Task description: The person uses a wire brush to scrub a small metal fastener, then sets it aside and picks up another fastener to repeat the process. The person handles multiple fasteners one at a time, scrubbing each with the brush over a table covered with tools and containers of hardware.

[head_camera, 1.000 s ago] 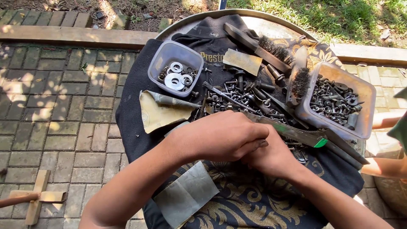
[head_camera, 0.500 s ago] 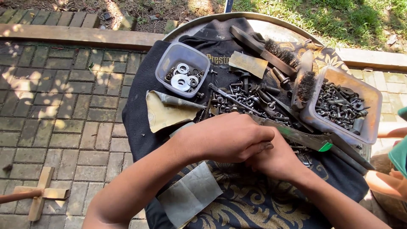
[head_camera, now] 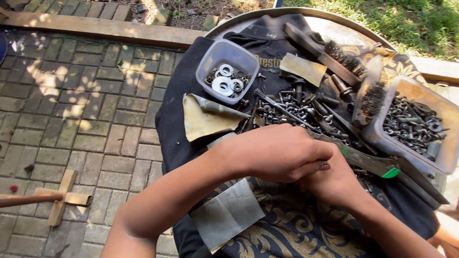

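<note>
Both hands are closed together at the near middle of the round table (head_camera: pixel 334 16): the left hand (head_camera: pixel 279 153) is clenched over the right hand (head_camera: pixel 334 179), and what is pinched between them cannot be told. Sorting looks partly done: washers lie in a small clear tub (head_camera: pixel 227 69) near the far left edge, bolts fill a larger tub (head_camera: pixel 416 124) at the right edge, and a loose pile of bolts (head_camera: pixel 291 107) is left in the middle. A green tag (head_camera: pixel 391 173) is seen on a flat file by the hands. Sandpaper sheets (head_camera: pixel 205 119) lie on the dark cloth (head_camera: pixel 172 119).
</note>
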